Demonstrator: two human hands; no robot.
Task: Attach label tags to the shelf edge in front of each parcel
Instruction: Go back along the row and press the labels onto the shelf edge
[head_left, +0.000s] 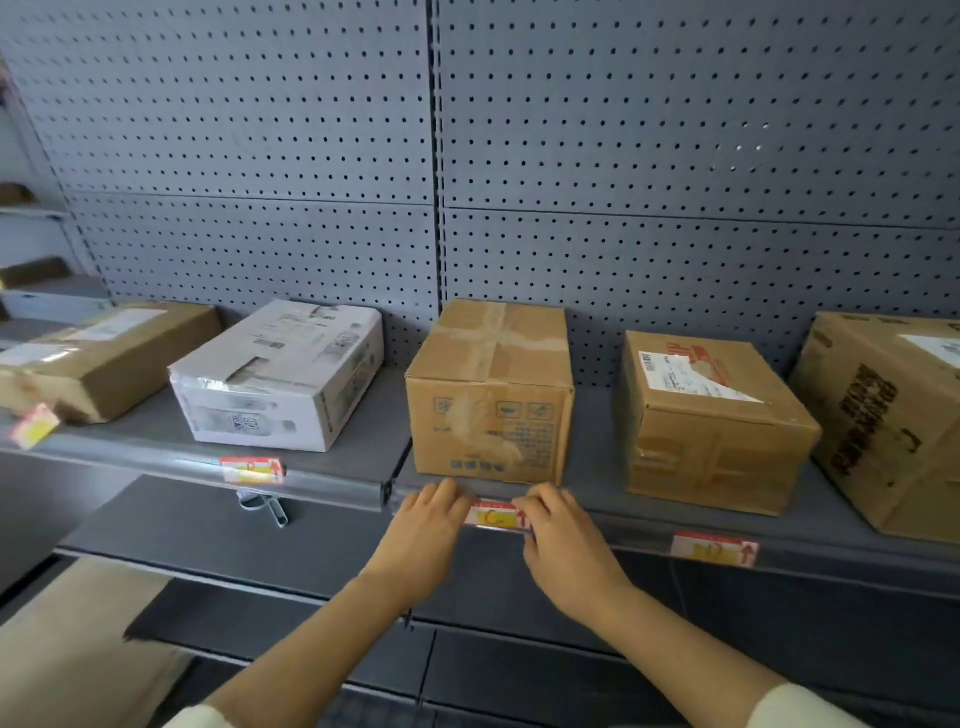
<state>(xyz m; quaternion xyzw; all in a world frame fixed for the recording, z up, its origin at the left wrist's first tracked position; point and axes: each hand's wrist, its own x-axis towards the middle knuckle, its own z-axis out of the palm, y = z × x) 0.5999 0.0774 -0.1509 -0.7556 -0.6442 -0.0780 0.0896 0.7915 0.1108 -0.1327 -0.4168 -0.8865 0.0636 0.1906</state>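
Along the shelf edge (623, 532), at six o'clock of the taped cardboard box (491, 405), left hand (428, 525) and right hand (561, 540) pinch the ends of a label tag (496, 515) with curled fingers. Step judged: seating this tag. Next: press flush, then release.

Matt grey metal shelf (322, 470); taped brown cardboard parcel (491, 395).

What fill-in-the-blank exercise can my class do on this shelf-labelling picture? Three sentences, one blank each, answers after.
1. The left hand and right hand hold one label tag against the ____ edge.
2. The box left of the taped brown carton is ____ in colour.
3. ____ parcels stand in a row before the pegboard back panel.
Missing words: shelf; white; five.
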